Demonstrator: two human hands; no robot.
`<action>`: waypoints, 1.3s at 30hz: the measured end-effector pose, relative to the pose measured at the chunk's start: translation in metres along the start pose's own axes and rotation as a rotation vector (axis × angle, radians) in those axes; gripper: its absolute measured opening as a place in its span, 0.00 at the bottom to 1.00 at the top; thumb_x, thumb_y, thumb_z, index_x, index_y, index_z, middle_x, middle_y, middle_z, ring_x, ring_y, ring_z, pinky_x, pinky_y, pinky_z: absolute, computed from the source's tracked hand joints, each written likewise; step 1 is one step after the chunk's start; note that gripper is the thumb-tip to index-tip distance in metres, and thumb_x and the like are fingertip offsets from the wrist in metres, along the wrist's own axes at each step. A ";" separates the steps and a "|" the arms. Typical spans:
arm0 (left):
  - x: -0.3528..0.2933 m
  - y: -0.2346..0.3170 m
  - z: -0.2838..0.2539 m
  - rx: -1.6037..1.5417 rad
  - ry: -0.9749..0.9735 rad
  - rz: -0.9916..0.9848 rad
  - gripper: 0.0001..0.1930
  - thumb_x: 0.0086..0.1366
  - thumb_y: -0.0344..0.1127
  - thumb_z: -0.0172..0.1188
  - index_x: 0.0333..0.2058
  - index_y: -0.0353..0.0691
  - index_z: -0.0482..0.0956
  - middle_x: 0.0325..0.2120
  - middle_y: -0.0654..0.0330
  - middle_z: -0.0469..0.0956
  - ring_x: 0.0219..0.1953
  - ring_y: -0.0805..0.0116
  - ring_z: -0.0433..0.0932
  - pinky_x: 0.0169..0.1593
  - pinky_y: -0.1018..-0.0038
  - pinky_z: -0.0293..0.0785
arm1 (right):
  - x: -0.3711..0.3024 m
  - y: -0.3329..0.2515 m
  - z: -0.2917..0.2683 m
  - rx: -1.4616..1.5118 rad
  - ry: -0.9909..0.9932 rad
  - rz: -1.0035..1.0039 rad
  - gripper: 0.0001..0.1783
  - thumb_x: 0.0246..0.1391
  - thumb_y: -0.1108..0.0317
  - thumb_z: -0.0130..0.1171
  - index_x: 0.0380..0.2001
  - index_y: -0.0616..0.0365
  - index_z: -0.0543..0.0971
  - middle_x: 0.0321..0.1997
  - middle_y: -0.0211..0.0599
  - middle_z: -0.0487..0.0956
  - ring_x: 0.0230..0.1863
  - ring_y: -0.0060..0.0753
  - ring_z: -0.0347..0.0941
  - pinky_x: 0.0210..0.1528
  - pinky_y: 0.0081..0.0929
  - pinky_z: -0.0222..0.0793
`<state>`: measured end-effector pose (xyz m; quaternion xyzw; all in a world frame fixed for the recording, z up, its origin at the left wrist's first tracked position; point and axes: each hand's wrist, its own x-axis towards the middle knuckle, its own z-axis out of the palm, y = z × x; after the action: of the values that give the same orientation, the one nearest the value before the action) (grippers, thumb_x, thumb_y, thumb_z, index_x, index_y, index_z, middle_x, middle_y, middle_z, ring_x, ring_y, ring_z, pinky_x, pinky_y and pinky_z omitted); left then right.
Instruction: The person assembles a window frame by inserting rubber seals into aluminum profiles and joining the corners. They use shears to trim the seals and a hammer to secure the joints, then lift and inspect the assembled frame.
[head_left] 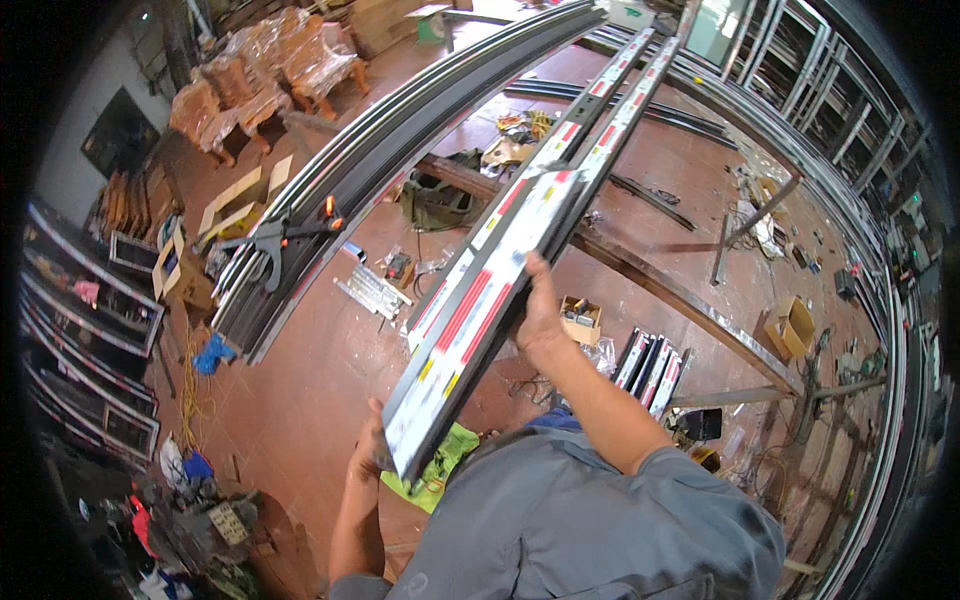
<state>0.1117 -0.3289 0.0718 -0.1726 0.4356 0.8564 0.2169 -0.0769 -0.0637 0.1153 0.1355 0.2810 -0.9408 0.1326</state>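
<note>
Over the tiled floor (300,410), a long striped profile (488,298) slants forward. The right hand (543,312) clasps its side, likely to steady its length; the left hand (371,443) meets its near end, grip too hidden to tell.

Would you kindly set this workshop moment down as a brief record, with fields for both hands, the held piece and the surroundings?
Held piece: long profile, white film with red and yellow marks, dark edge
Right hand: holding its right edge, thumb on top
Left hand: at its near end, fingers partly hidden
Left: dark profile bundle, clamp on its near end
Floor: reddish tiles
Far left: wrapped wooden chairs
</note>
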 end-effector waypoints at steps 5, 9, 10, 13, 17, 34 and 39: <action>-0.038 -0.029 -0.048 0.600 -0.094 0.122 0.27 0.80 0.51 0.48 0.50 0.29 0.82 0.31 0.56 0.84 0.33 0.66 0.82 0.41 0.68 0.77 | 0.048 -0.041 -0.021 -0.036 0.044 -0.257 0.46 0.57 0.36 0.64 0.68 0.59 0.70 0.66 0.44 0.77 0.65 0.49 0.73 0.72 0.45 0.67; -0.039 -0.022 0.010 0.730 0.238 0.214 0.15 0.74 0.40 0.62 0.41 0.32 0.87 0.22 0.67 0.77 0.27 0.80 0.73 0.31 0.77 0.69 | 0.056 -0.069 -0.044 -0.018 0.104 -0.268 0.45 0.52 0.38 0.67 0.68 0.51 0.72 0.66 0.38 0.77 0.66 0.48 0.72 0.71 0.52 0.65; -0.037 -0.021 0.023 0.673 0.262 0.271 0.14 0.74 0.40 0.63 0.41 0.32 0.88 0.22 0.68 0.77 0.26 0.81 0.72 0.31 0.79 0.68 | 0.055 -0.071 -0.045 -0.044 0.106 -0.264 0.46 0.52 0.37 0.68 0.69 0.50 0.71 0.67 0.37 0.76 0.67 0.48 0.71 0.71 0.52 0.65; -0.039 -0.028 0.028 0.591 0.361 0.324 0.13 0.72 0.38 0.65 0.41 0.32 0.88 0.24 0.68 0.79 0.28 0.81 0.74 0.32 0.78 0.70 | 0.057 -0.071 -0.049 -0.100 0.131 -0.266 0.47 0.51 0.37 0.69 0.69 0.51 0.71 0.67 0.36 0.75 0.67 0.46 0.71 0.70 0.51 0.66; -0.034 -0.031 0.035 0.536 0.429 0.300 0.11 0.69 0.34 0.68 0.40 0.30 0.89 0.26 0.66 0.82 0.29 0.80 0.76 0.34 0.77 0.72 | 0.055 -0.070 -0.049 -0.127 0.104 -0.234 0.47 0.52 0.38 0.69 0.69 0.50 0.71 0.66 0.36 0.76 0.67 0.46 0.71 0.69 0.51 0.67; 0.000 -0.053 0.042 0.461 0.486 0.226 0.09 0.68 0.33 0.69 0.38 0.32 0.88 0.23 0.66 0.82 0.23 0.81 0.72 0.28 0.79 0.67 | 0.069 -0.070 -0.062 -0.111 0.075 -0.205 0.46 0.53 0.39 0.68 0.69 0.51 0.70 0.67 0.37 0.74 0.67 0.46 0.70 0.69 0.50 0.68; 0.005 -0.057 0.043 0.595 0.585 0.198 0.09 0.66 0.33 0.68 0.35 0.31 0.88 0.22 0.64 0.83 0.25 0.77 0.76 0.31 0.76 0.71 | 0.078 -0.065 -0.079 -0.022 0.092 -0.107 0.43 0.55 0.39 0.65 0.67 0.54 0.71 0.66 0.39 0.76 0.66 0.47 0.71 0.71 0.51 0.65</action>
<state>0.1329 -0.2619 0.0551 -0.2957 0.7214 0.6249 0.0415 -0.1562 0.0193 0.0581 0.1621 0.3037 -0.9362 0.0703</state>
